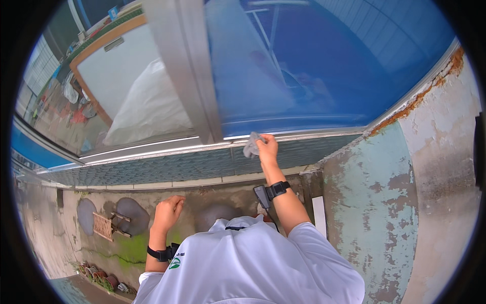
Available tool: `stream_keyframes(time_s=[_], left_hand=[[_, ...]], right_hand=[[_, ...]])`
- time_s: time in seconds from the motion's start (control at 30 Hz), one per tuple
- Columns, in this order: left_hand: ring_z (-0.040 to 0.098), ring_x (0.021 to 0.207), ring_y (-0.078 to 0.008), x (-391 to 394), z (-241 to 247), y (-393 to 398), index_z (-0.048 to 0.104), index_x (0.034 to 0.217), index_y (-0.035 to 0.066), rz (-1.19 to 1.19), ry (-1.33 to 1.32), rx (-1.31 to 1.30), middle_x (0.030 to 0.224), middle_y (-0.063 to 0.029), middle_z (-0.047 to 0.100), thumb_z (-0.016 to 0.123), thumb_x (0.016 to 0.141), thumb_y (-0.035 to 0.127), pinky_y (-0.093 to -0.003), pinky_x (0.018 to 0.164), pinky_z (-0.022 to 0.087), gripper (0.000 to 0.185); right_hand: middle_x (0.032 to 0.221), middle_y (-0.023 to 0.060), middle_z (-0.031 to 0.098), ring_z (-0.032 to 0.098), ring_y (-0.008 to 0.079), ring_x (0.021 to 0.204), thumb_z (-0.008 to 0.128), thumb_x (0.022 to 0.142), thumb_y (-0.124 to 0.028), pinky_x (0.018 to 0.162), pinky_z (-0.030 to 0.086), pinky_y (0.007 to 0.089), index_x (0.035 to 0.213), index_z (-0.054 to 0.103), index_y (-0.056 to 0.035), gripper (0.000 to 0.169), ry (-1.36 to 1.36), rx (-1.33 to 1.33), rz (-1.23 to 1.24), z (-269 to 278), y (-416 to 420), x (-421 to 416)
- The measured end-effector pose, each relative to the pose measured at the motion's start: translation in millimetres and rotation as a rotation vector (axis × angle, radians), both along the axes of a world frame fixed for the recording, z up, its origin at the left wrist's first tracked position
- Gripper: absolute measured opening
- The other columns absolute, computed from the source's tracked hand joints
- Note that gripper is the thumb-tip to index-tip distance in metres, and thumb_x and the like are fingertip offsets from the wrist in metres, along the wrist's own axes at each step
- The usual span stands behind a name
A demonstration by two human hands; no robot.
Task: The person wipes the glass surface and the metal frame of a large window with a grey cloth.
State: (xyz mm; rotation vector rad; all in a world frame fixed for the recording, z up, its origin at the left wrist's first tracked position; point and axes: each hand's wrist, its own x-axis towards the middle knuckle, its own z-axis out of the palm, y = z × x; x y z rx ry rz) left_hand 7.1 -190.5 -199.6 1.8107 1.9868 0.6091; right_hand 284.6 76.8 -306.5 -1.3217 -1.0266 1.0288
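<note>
My right hand (269, 149) grips a crumpled grey cloth (252, 145) at the lower rail of the metal window frame (300, 133), just below a blue pane (322, 83). The cloth touches the frame close to where the upright metal post (186, 68) meets the rail. My left hand (168, 212) hangs lower down at the left, away from the window, its fingers loosely curled; whether anything is inside them cannot be told. Both wrists wear black straps, and the right one carries a small dark device (262, 196).
A peeling, pale green wall (372, 212) stands at the right. Grey-green tiles (152, 171) run beneath the window. A small folding stool (106, 226) is on the ground at the left, with potted plants (100, 275) beyond. Behind the left glass lies white sheeting (152, 106).
</note>
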Motion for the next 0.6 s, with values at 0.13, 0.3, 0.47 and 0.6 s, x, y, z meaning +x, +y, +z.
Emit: stream_keyframes(time_s=[0.13, 0.3, 0.47, 0.6], left_hand=[[0.064, 0.074, -0.0346, 35, 5, 29, 0.067, 0.094, 0.008, 0.011, -0.032, -0.057, 0.087, -0.0147, 0.067, 0.059, 0.086, 0.014, -0.042, 0.065, 0.051, 0.014], [0.064, 0.072, -0.0332, 78, 8, 65, 0.068, 0.094, 0.007, -0.006, -0.005, -0.082, 0.086, -0.0145, 0.067, 0.058, 0.086, 0.014, -0.0409, 0.064, 0.051, 0.014], [0.064, 0.07, -0.0324, 116, 16, 90, 0.068, 0.094, 0.007, -0.022, 0.013, -0.113, 0.085, -0.015, 0.067, 0.058, 0.086, 0.014, -0.04, 0.063, 0.05, 0.015], [0.064, 0.069, -0.0323, 138, 19, 104, 0.068, 0.093, 0.006, -0.037, 0.071, -0.105, 0.083, -0.0153, 0.066, 0.058, 0.086, 0.014, -0.0403, 0.062, 0.05, 0.014]], right_hand=[[0.086, 0.005, 0.059, 0.056, 0.013, 0.074, 0.065, 0.077, -0.001, 0.066, 0.047, 0.0287, 0.096, 0.061, -0.0003, 0.02, 0.079, 0.044, -0.184, -9, 25, 98], [0.09, 0.0039, 0.056, 0.054, 0.0125, 0.078, 0.064, 0.079, -0.001, 0.066, 0.046, 0.0272, 0.095, 0.057, -0.0019, 0.018, 0.244, 0.012, -0.387, -13, 74, 242], [0.084, 0.0051, 0.058, 0.055, 0.0146, 0.071, 0.063, 0.08, -0.001, 0.063, 0.048, 0.0288, 0.096, 0.054, -0.002, 0.019, 0.233, 0.052, -0.549, -8, 120, 380], [0.081, 0.0061, 0.059, 0.055, 0.0169, 0.066, 0.062, 0.08, -0.001, 0.064, 0.049, 0.0315, 0.095, 0.054, -0.0024, 0.017, 0.368, 0.042, -0.588, 18, 134, 440]])
